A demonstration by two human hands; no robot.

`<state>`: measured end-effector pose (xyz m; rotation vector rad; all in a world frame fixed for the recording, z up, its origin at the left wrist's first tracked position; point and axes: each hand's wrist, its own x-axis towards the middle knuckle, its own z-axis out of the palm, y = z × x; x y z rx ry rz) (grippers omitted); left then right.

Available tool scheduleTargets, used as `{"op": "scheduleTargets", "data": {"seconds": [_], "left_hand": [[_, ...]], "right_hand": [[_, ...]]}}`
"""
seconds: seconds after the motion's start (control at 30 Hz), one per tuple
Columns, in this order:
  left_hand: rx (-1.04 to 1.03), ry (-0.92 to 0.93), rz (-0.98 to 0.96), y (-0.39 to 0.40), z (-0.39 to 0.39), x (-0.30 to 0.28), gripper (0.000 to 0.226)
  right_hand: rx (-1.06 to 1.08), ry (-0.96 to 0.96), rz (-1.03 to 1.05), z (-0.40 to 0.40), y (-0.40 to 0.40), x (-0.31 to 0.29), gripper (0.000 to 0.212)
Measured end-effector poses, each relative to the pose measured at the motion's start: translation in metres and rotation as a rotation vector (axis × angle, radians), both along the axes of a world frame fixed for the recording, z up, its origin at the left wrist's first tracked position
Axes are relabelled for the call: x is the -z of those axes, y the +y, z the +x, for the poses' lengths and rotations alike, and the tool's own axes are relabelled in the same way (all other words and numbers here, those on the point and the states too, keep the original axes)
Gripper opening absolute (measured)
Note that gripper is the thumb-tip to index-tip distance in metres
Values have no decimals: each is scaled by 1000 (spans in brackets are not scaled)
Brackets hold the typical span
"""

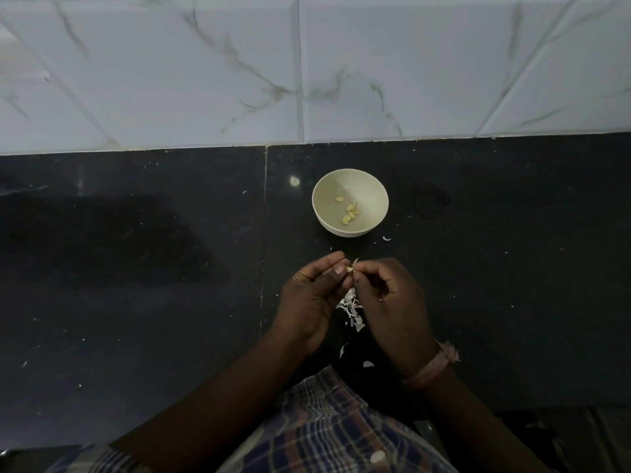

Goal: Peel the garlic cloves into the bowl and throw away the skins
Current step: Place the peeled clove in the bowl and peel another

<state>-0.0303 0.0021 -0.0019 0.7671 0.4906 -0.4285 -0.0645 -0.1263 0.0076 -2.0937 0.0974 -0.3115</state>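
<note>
The small pale garlic clove (349,269) is pinched between the fingertips of both hands, above the black counter and a little nearer to the person than the bowl. The left hand (312,298) closes its thumb and forefinger on the clove from the left side. The right hand (392,302) curls its fingers inward and grips the clove's tip, where a thin dry flake of skin stands up. Most of the clove is hidden by the fingers.

Directly under the hands lies a heap of white papery garlic skins (351,310), thin, curled and torn in irregular strips. Some single flakes (368,363) lie apart from the heap, closer to the front edge of the counter, and one more lies just beside the bowl on its right.

The round cream-coloured bowl (327,186) has a smooth matte surface and stands further back, near the middle of the counter. Inside it are several small yellowish peeled cloves (351,211), gathered loosely on the bottom.

The dark polished stone counter (136,268) is speckled with tiny white crumbs, and a thin joint line runs across it to the left of the bowl. Behind its back edge rises a wall of glossy white marble-patterned tiles (205,80) with grey veins. The right wrist wears a pinkish frayed thread band (432,368). At the front edge a checked shirt (327,428) is visible.
</note>
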Motion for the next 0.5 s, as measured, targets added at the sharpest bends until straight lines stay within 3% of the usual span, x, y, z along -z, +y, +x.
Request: {"op": "scheduleTargets", "data": {"seconds": [0.4,0.47,0.5], "left_hand": [[76,-105,166,-6,-5,-3,25],[94,-104,185,-6,-5,-2,24],[99,-99,187,-6,-5,0,24]], "right_hand": [[-14,-28,-165,5,-10,2,14],[48,86,-63,5,-10,6,11],[92,196,85,7,-9,7,10]]}}
